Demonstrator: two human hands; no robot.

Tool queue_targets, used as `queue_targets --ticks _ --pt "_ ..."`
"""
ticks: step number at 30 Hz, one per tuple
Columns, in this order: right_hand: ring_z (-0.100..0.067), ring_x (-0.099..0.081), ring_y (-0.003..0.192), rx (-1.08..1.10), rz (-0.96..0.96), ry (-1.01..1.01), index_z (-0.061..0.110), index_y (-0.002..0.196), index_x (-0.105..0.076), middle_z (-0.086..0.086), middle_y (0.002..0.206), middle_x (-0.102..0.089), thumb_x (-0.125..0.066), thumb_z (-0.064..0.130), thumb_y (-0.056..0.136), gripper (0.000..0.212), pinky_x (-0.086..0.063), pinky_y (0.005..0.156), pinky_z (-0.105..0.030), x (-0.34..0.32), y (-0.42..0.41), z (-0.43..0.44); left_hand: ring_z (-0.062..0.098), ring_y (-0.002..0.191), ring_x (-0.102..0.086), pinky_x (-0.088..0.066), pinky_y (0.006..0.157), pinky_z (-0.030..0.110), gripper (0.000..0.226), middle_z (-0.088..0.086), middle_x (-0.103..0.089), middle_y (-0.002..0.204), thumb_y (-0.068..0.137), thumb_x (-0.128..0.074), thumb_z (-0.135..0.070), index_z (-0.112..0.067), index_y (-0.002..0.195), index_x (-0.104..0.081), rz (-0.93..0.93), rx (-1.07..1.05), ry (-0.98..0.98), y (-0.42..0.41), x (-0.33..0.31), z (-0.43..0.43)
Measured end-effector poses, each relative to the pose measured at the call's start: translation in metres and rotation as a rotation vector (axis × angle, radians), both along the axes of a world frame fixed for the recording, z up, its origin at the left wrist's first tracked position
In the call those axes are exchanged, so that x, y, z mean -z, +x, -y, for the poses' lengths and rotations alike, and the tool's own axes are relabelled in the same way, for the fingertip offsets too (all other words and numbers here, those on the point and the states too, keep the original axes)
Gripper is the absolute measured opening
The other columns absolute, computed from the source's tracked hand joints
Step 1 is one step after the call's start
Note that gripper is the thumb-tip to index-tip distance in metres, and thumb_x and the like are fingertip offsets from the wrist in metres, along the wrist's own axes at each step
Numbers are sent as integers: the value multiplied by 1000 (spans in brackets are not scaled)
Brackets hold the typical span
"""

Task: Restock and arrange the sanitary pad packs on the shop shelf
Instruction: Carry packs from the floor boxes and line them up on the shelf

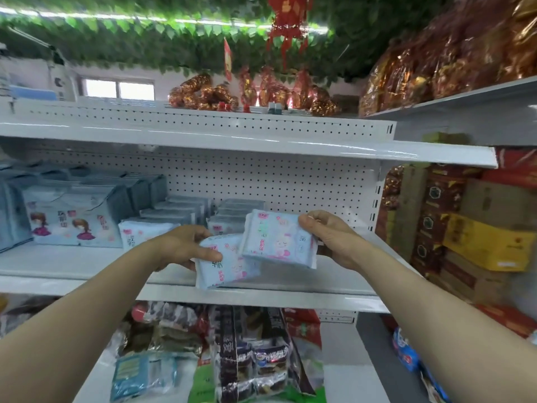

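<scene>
Item: two light-blue sanitary pad packs with pink print, one per hand, at the middle shelf (72,263) of a white shop unit. Left hand (180,248): fingers curled round the left edge of the lower pack (223,269), thumb across its face. This pack is tilted and hangs over the shelf's front lip; whether its bottom edge rests on the shelf cannot be told. Right hand (328,239): pinches the right edge of the upper pack (276,239), which is held higher, face out, its lower left corner overlapping the lower pack. Stock already in place: two rows of matching small packs (174,213) running back to the pegboard panel (276,184), just behind the hands; larger packs (72,219) with cartoon figures at the left. Other: bagged goods (247,359) on the shelf below; cartons (479,242) to the right. Step in hand, by judgement: bringing both packs in for placing, restock partly done. The next move calls for standing each pack upright, face forward, at the front of a row or in a new row nearer the upright, then squaring edges with the neighbours. The soft wrappers will likely slump unless set against the packs behind.
</scene>
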State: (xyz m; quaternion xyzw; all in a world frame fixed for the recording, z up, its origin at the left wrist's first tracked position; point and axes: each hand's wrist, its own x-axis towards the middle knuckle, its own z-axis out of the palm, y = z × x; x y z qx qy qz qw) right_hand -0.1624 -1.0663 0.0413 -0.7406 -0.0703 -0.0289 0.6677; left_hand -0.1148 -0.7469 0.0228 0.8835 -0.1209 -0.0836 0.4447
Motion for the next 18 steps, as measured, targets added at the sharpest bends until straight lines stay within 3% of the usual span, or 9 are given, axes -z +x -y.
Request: queue_targets --ticks 3,7,9,14,18 --pt "-20 -69 94 34 -19 -47 11 114 -53 -8 100 -75 -74 32 88 39 -58 89 -36 -2 11 -4 9 88 -71 -55 68 21 35 -6 -76 101 78 -84 -24 -15 109 -69 45 57 42 18 -4 0" --pt "-22 -68 100 96 -13 -42 9 123 -52 -12 111 -71 -74 27 88 45 -54 100 -37 -3 17 -8 13 99 -69 -53 80 22 46 -6 -74 106 66 -91 -27 -17 105 -70 149 100 151 45 -8 -5" --pt "-20 -68 98 116 -16 -26 10 116 -53 -11 107 -72 -73 25 90 35 -55 96 -36 -2 16 -10 12 100 -68 -49 80 21 49 -8 -72 106 67 -92 -29 -19 107 -68 185 112 187 57 -6 -6" --pt "-13 -71 84 114 -44 -22 15 96 -53 -2 90 -75 -70 25 92 19 -55 67 -23 0 10 -15 13 100 -62 -48 81 27 53 -7 -67 108 63 -93 -40 -26 104 -61 329 97 294 75 2 -4" --pt "-14 -71 84 116 -45 -8 16 95 -53 -2 88 -76 -70 26 91 20 -55 68 -24 1 8 -20 13 96 -60 -44 76 24 53 -5 -66 107 67 -92 -34 -24 108 -60 407 88 317 78 2 -2"
